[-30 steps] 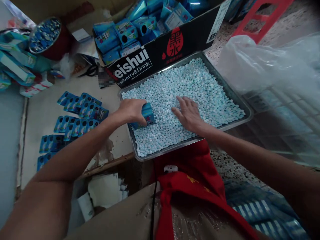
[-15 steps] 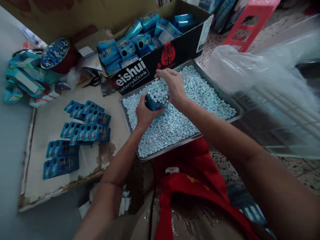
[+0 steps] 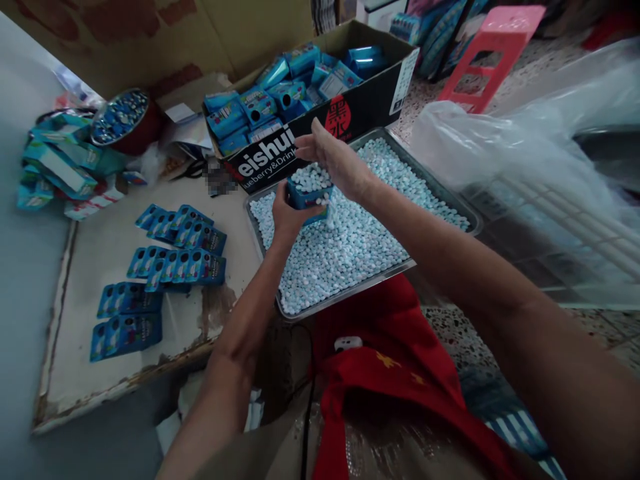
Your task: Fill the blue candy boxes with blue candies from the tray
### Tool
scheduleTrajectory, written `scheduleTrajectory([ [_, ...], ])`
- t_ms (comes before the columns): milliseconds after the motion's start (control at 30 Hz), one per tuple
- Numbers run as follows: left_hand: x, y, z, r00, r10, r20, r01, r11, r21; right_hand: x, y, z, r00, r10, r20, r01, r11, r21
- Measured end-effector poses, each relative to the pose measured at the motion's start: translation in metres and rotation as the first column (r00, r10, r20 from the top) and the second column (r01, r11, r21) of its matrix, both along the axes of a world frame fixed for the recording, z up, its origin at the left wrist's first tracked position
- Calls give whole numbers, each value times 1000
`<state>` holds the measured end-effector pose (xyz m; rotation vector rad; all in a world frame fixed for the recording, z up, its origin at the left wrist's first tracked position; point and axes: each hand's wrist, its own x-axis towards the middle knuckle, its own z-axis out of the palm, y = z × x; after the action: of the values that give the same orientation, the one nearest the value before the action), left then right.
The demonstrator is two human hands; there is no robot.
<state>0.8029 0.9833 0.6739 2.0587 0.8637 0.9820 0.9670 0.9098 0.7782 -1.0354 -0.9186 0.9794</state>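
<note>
My left hand (image 3: pixel 289 217) is wrapped round a small blue box (image 3: pixel 306 199), its open top heaped with pale blue-white candies. A few candies drop from the box's right side. Above and to the right of it, my right hand (image 3: pixel 336 159) is held flat with fingers stretched out, empty and apart from the box. Both are over a metal tray (image 3: pixel 345 288) spread with loose candies (image 3: pixel 345 247). Behind the tray stands a black carton (image 3: pixel 400 80) holding many blue boxes (image 3: pixel 257 105).
Filled-looking blue boxes stand in rows (image 3: pixel 187 267) on the worn table (image 3: pixel 80 280) at left. Beyond them are a red bowl (image 3: pixel 150 127) of small wrapped pieces, scissors (image 3: pixel 193 168) and flattened teal cartons (image 3: pixel 63 160). Clear plastic (image 3: pixel 450 140) covers a crate at right, before a red stool (image 3: pixel 485 67).
My right hand has lifted off the heap and opened out flat. Some candies have spilled down the box's side, and the heap looks lower. My left hand keeps its hold.
</note>
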Motion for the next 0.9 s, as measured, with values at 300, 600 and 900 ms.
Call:
scheduleTrajectory([
  [300,-25,-2,22,998,-39,-45,34,994,-102,32,-13,-12,979,-107,175,146,963,-225],
  [600,-86,44,66,903,48,-427,-39,999,29,90,0,-102,513,-193,836,292,955,41],
  [900,-29,100,72,601,-52,-797,127,991,31,54,67,-125,551,-31,834,151,987,-63],
])
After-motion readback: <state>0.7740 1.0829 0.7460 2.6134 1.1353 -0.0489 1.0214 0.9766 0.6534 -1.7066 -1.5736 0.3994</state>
